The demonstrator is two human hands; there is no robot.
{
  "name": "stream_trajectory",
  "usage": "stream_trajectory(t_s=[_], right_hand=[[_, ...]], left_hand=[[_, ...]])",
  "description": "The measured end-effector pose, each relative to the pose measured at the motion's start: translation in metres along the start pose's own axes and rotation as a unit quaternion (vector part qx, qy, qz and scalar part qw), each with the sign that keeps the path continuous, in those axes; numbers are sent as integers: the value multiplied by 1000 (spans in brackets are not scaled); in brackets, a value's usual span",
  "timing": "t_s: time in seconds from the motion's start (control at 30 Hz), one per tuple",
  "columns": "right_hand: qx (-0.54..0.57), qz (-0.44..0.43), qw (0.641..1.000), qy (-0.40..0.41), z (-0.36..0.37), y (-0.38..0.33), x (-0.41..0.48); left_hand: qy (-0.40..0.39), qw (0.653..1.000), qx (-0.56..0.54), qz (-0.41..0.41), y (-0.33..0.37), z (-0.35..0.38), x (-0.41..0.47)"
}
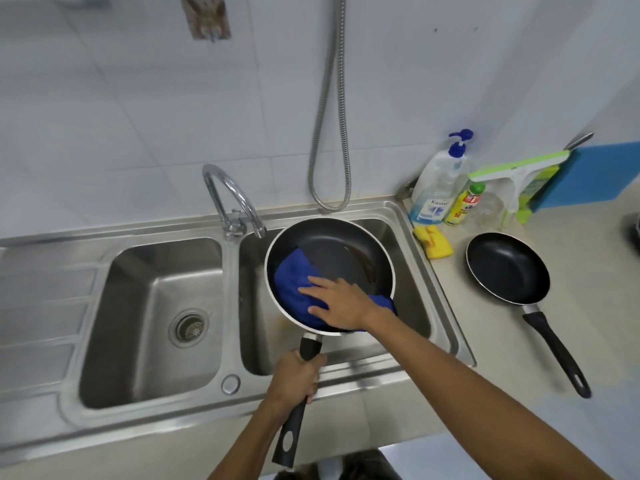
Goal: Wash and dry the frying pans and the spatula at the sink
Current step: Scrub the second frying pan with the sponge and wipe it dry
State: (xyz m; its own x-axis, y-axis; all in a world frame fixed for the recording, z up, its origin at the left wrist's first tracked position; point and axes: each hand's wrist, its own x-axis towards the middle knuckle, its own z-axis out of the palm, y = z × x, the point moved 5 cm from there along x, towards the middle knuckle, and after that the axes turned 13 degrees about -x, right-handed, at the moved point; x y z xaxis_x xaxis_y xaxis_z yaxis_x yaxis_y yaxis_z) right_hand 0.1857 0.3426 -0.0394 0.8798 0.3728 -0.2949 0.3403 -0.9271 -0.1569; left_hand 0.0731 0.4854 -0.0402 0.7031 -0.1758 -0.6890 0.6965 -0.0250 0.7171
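A large black frying pan (332, 252) hangs over the right basin of the steel double sink (228, 282). My left hand (296, 377) grips its black handle. My right hand (337, 301) lies flat on a blue cloth (292, 284) inside the pan, fingers spread and pressing it against the pan's near side. A brown smear shows on the pan's right inner wall. A second, smaller black frying pan (507, 268) rests on the counter to the right, handle pointing toward me. No spatula is visible.
A curved chrome tap (230, 199) stands behind the divider between the basins. A metal hose (329, 133) hangs on the tiled wall. Soap bottles (438, 188), a yellow sponge (434, 240) and a green squeegee (517, 174) sit at the counter's back.
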Motion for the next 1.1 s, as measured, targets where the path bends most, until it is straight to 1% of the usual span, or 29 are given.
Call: stream_trajectory(t_s=[0.07,0.17,0.23,0.27,0.3,0.37,0.43,0.57,0.67,0.73,0.8,0.87,0.93,1.0,1.03,1.1], right_hand=[[-35,-53,998,20,14,-1,-14],[-83,-123,987,65,22,-10,-23],[-144,-124,978,91,26,-20,-17],[-171,-101,975,103,27,-25,-8],[-180,-59,975,114,26,-28,3],[-150,40,980,127,17,-29,27],[-140,95,981,98,2,-21,53],[-196,166,965,57,-20,32,68],[-245,195,950,9,-13,64,47],[-254,214,943,-16,-5,70,27],[-223,234,946,-32,2,67,4],[-170,242,954,-48,14,60,-17],[-91,236,964,-84,26,50,-28],[16,223,968,-111,27,31,-30],[62,212,969,-110,24,18,-28],[119,175,974,-79,11,-11,-22]], left_hand=[[-10,1000,-2,-3,-3,-7,-2],[-26,999,25,5,-5,-16,-8],[-35,998,59,2,-4,-22,-9],[-36,997,72,-1,-4,-25,-9],[-35,996,82,-2,-2,-27,-9],[-26,996,88,6,2,-25,-8],[-17,996,82,21,5,-20,-9],[9,998,53,38,5,-14,-9],[16,998,37,38,4,-14,-4],[11,999,35,35,0,-13,-2],[8,999,39,26,-6,-10,0],[10,999,41,20,-10,-5,1],[15,999,45,20,-11,-2,3],[25,997,60,29,-6,-6,6],[27,996,71,38,-2,-9,8],[26,993,95,61,9,-16,11]])
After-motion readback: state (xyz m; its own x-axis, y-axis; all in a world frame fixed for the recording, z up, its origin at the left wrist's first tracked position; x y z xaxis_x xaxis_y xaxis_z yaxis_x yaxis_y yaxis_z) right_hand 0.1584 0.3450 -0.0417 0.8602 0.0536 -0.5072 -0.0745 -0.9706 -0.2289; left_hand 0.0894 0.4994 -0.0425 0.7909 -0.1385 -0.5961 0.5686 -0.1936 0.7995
